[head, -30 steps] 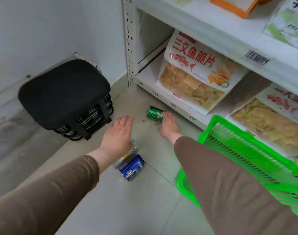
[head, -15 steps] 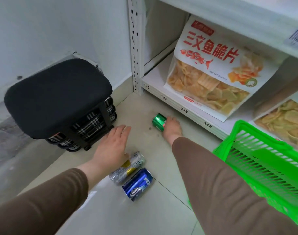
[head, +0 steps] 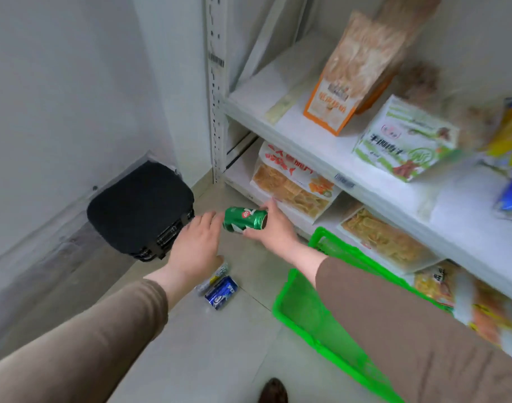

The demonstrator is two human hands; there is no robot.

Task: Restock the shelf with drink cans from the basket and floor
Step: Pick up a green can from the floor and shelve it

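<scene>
Fingers of the right hand (head: pixel 273 232) curl round a green can (head: pixel 245 219), held sideways above the floor (head: pixel 190 344). Just left, the left hand (head: pixel 198 248) hovers with fingers straight, slightly spread, holding nothing. Beneath it lie a silver can (head: pixel 217 276), partly hidden, and a blue can (head: pixel 222 292). A black stool (head: pixel 138 207) stands left; a green basket (head: pixel 313 309), partly covered by the right sleeve (head: pixel 408 330), sits below the shelf (head: pixel 321 146) of blurred snack bags (head: pixel 292 184).
</scene>
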